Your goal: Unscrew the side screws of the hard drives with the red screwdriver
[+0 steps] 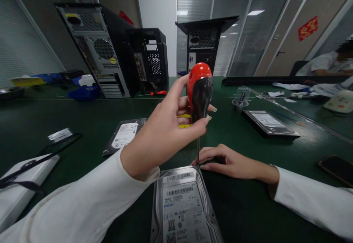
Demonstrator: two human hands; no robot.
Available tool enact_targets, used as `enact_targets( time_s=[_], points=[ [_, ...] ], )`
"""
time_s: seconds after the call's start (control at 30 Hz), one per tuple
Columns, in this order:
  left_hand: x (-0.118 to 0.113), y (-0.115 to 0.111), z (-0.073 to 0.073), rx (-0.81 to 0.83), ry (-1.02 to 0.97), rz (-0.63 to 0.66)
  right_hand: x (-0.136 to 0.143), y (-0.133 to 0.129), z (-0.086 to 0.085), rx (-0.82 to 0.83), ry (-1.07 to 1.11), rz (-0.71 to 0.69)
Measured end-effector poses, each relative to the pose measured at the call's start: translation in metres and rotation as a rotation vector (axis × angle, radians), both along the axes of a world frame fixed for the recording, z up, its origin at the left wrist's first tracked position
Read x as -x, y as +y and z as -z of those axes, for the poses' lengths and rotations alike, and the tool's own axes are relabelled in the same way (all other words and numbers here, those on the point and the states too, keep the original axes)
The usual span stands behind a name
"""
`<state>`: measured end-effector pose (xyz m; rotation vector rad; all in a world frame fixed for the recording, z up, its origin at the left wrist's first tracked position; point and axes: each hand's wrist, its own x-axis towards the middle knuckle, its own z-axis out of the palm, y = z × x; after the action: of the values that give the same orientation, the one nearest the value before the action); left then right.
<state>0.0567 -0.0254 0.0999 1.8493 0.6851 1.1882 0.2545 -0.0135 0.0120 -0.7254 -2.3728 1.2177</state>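
My left hand point(171, 125) is closed around the red and black handle of a screwdriver point(202, 92), held upright. Its thin shaft points down to the top right corner of a silver Samsung hard drive point(182, 206), which lies label up at the front of the table. Beside that corner rests my right hand point(226, 160), thumb and forefinger drawn together close around the screwdriver's tip. Whether these fingers grip the shaft, a small screw or the drive's edge is hidden. A yellow object point(184, 121) shows partly behind my left fingers.
Another hard drive point(125, 134) in a clear bag lies left, and a third drive point(268, 123) right. Beyond it stands a clear container of screws point(242, 97). Computer cases point(110, 52) line the back, near a red screwdriver point(157, 93). A phone point(336, 169) lies far right. A person point(325, 64) sits beyond.
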Motion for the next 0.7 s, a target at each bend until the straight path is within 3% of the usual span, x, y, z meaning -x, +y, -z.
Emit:
enact_targets(
  time_s=[0.27, 0.47, 0.7],
  points=[
    [-0.0003, 0.0034, 0.0031, 0.009, -0.040, -0.018, 0.0013, -0.0003, 0.0024, 0.012, 0.012, 0.023],
    [0.0027, 0.0038, 0.0009, -0.001, -0.002, -0.137, 0.0012, -0.0009, 0.0018, 0.023, 0.018, 0.029],
    [0.0006, 0.0035, 0.0006, -0.031, -0.001, -0.015, 0.0012, -0.0014, 0.0001, 0.007, -0.002, 0.035]
  ],
)
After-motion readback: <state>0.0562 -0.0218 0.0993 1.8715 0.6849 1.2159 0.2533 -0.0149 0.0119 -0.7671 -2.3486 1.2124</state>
